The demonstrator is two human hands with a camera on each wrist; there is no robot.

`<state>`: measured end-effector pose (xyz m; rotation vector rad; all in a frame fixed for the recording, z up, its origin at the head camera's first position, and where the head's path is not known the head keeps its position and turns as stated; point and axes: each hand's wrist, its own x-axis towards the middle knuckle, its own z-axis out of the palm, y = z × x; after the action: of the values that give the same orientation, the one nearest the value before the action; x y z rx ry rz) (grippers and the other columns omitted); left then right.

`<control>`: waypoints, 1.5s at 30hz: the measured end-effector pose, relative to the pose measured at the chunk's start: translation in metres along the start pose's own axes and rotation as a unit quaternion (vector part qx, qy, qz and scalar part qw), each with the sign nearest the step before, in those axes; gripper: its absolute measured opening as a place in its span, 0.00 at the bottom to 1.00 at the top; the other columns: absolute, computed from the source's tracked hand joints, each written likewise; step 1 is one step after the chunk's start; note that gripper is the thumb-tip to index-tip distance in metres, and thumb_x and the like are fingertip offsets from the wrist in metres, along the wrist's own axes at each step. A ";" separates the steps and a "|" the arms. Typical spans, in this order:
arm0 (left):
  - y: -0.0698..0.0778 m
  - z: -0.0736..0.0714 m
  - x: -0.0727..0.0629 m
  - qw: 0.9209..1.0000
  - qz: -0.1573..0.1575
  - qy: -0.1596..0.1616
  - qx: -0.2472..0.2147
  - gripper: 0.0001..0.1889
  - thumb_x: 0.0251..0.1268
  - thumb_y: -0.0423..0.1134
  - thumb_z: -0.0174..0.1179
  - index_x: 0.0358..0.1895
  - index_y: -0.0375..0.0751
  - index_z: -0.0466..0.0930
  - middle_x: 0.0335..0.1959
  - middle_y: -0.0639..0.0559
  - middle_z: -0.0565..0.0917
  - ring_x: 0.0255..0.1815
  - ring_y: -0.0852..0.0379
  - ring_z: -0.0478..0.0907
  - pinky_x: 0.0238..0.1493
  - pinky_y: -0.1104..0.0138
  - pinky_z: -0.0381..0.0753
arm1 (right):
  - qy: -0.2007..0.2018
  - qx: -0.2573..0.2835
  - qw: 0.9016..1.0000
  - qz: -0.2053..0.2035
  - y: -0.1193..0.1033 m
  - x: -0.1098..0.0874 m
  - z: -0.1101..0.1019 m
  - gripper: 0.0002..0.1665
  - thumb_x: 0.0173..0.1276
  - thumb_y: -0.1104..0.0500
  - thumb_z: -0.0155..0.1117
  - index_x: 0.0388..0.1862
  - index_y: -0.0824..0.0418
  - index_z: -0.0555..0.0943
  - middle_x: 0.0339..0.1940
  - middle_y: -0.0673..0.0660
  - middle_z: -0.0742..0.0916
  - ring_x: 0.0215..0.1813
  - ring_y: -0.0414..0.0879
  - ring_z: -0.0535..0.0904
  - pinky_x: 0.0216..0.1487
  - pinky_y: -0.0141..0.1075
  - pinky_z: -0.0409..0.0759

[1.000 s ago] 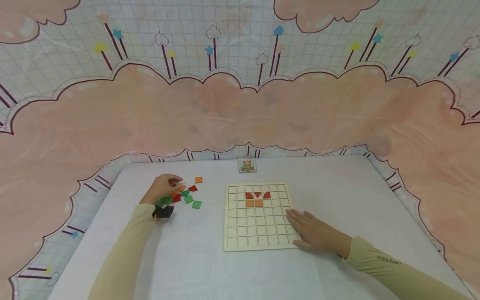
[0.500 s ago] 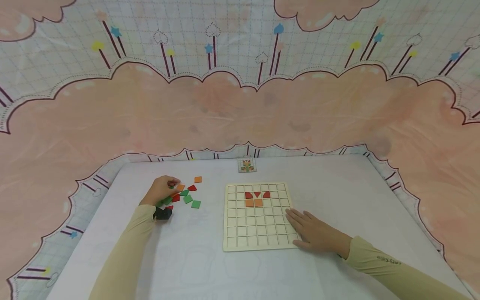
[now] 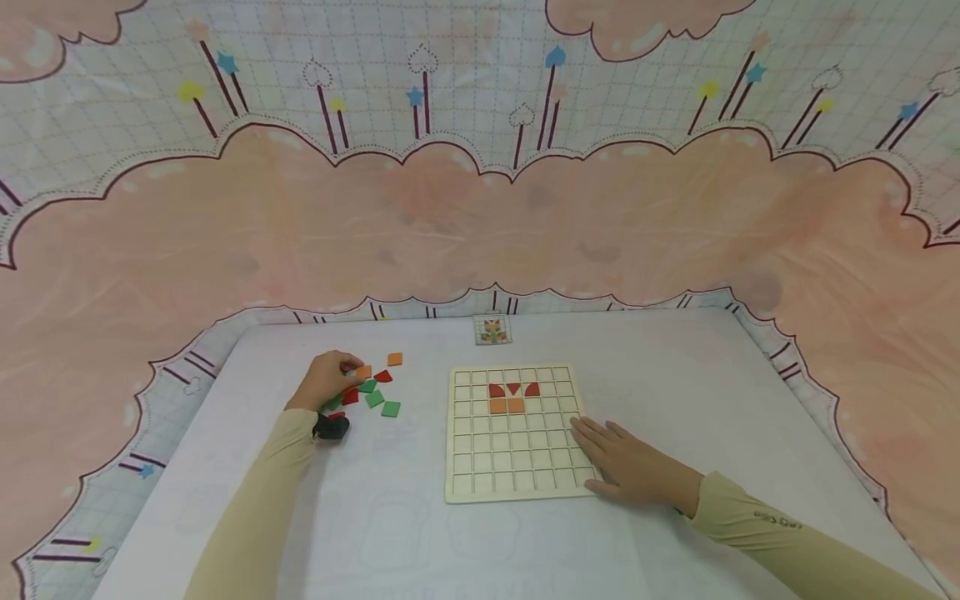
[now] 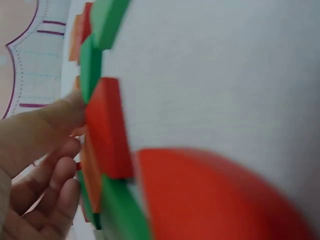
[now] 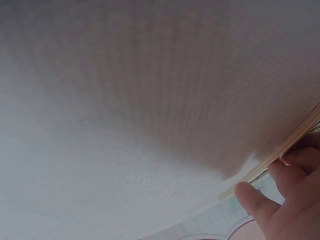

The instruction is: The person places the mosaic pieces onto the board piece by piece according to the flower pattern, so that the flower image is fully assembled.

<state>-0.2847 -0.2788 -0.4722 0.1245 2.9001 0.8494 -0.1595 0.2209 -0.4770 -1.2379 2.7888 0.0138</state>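
My left hand [image 3: 326,379] is over a loose pile of thin coloured tiles and pinches an orange square tile [image 3: 363,372] between thumb and fingers. In the left wrist view the thumb and fingers of the left hand [image 4: 45,150] are partly behind a red tile [image 4: 106,130] and a green tile [image 4: 91,67]. My right hand [image 3: 633,462] rests with straight fingers on the right edge of a pale wooden grid board [image 3: 517,458]. The board bears red tiles [image 3: 497,390] in one row and two orange squares [image 3: 498,406] below them.
A small pattern card [image 3: 492,330] lies behind the board. Beside the pile are another orange square [image 3: 394,359], a red piece [image 3: 383,377] and green tiles [image 3: 391,409]. A black wrist strap device [image 3: 331,427] hides part of the pile. A patterned cloth [image 3: 480,225] hangs behind.
The left fingers have closed on the orange square tile at the pile, which has shifted slightly away from me. The right hand and the tiles on the board stay put.
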 end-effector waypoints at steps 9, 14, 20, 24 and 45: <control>-0.003 -0.002 0.001 0.999 -0.025 -0.018 -0.030 0.16 0.59 0.34 0.62 0.50 0.32 0.80 0.46 0.36 0.81 0.46 0.45 0.74 0.54 0.53 0.75 | 0.003 -0.002 1.000 -0.002 0.001 0.000 0.001 0.43 0.70 0.40 0.49 0.72 0.67 0.56 0.75 0.62 0.60 0.75 0.57 0.56 0.69 0.53 0.62; -0.006 -0.004 0.002 0.998 -0.030 -0.023 -0.046 0.16 0.60 0.35 0.62 0.50 0.32 0.80 0.45 0.37 0.81 0.45 0.46 0.74 0.52 0.54 0.76 | 0.007 -0.004 1.000 -0.003 0.002 0.001 0.002 0.43 0.70 0.40 0.49 0.72 0.67 0.56 0.75 0.62 0.60 0.75 0.57 0.57 0.69 0.53 0.62; -0.016 -0.005 0.005 0.997 -0.034 -0.030 -0.066 0.17 0.58 0.38 0.64 0.50 0.33 0.81 0.44 0.39 0.82 0.43 0.49 0.74 0.47 0.61 0.77 | 0.008 0.005 1.000 -0.003 0.002 0.001 0.003 0.43 0.70 0.40 0.49 0.73 0.67 0.55 0.75 0.62 0.60 0.75 0.57 0.56 0.69 0.53 0.62; -0.019 -0.009 0.003 0.994 -0.055 -0.047 -0.081 0.20 0.58 0.42 0.65 0.52 0.35 0.80 0.46 0.39 0.80 0.42 0.48 0.72 0.40 0.68 0.74 | 0.009 0.001 1.000 -0.005 0.002 0.001 0.003 0.44 0.70 0.40 0.49 0.73 0.67 0.55 0.75 0.62 0.60 0.75 0.57 0.56 0.69 0.53 0.62; 0.016 -0.038 -0.013 0.994 0.025 -0.092 -0.049 0.15 0.59 0.39 0.64 0.47 0.36 0.83 0.42 0.43 0.85 0.40 0.53 0.76 0.43 0.64 0.77 | 0.002 0.005 1.000 0.001 -0.001 0.001 -0.002 0.43 0.70 0.41 0.50 0.72 0.67 0.56 0.75 0.62 0.60 0.75 0.57 0.56 0.68 0.53 0.63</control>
<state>-0.2763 -0.2865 -0.4308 0.2541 2.6888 0.9339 -0.1596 0.2197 -0.4749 -1.2345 2.7905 -0.0014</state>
